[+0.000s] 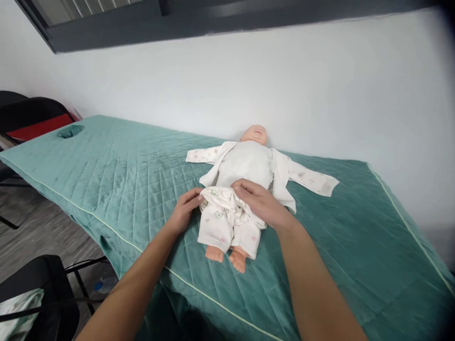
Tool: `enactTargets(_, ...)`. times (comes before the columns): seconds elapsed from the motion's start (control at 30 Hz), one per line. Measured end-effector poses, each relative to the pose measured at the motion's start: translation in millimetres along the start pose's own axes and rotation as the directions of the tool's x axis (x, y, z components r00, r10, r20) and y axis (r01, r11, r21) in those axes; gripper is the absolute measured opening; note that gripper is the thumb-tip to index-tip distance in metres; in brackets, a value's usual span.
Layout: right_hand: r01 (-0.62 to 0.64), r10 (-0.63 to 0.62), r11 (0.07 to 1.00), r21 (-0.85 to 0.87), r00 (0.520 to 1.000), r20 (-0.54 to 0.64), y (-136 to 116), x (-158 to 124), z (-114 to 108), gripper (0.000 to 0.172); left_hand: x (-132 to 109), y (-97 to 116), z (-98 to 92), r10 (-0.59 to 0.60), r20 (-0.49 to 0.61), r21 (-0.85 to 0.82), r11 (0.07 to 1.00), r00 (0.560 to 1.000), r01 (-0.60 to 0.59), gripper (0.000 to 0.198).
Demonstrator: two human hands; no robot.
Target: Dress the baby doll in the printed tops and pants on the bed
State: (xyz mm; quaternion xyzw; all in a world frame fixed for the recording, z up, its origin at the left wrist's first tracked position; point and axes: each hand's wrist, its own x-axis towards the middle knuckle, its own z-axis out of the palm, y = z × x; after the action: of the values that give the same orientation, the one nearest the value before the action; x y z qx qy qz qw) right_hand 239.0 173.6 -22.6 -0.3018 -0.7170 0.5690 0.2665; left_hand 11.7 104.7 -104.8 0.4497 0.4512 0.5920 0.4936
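A baby doll (249, 166) lies on its back on a teal quilted massage table (124, 175), head toward the wall. It wears an open white printed top with sleeves spread out and white printed trousers (223, 225); its bare feet point toward me. My left hand (185, 208) pinches the trousers' waistband at the doll's right hip. My right hand (261, 201) grips the waistband at the doll's belly, fingers curled over the cloth.
A white wall runs right behind the table, with a dark window frame (213, 19) above. A black chair with a red seat (35, 123) stands at the far left. Another dark chair (39, 293) is at the lower left on a grey floor.
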Motion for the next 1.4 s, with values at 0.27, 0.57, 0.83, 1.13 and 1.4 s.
enactTargets(0.27,-0.082,0.083,0.993,0.08,0.997,-0.006,8,3,5,0.02,3,1,8.7,-0.139,-0.042,0.07,0.987,0.989,0.142,0.031)
enactTargets(0.57,0.134,-0.065,0.99,0.041,0.701,-0.71,22,0,-36,0.017,73,-11,-16.4,0.222,-0.482,0.455,0.89,0.847,0.025,0.025)
enactTargets(0.83,-0.613,0.199,0.778,-0.136,0.446,-0.873,76,-2,-106,0.021,150,-12,-1.4,-0.042,-0.067,0.381,0.922,0.997,0.064,0.044)
enactTargets(1.13,-0.522,0.21,0.846,-0.107,0.512,-0.833,74,5,-92,0.045,162,5,-21.5,-0.223,0.202,-0.066,0.968,0.954,0.24,0.055)
enactTargets(1.4,-0.675,0.132,0.709,-0.205,0.413,-0.901,70,-10,-113,0.037,155,12,-46.0,-0.183,-0.234,0.218,0.947,0.955,0.235,0.046)
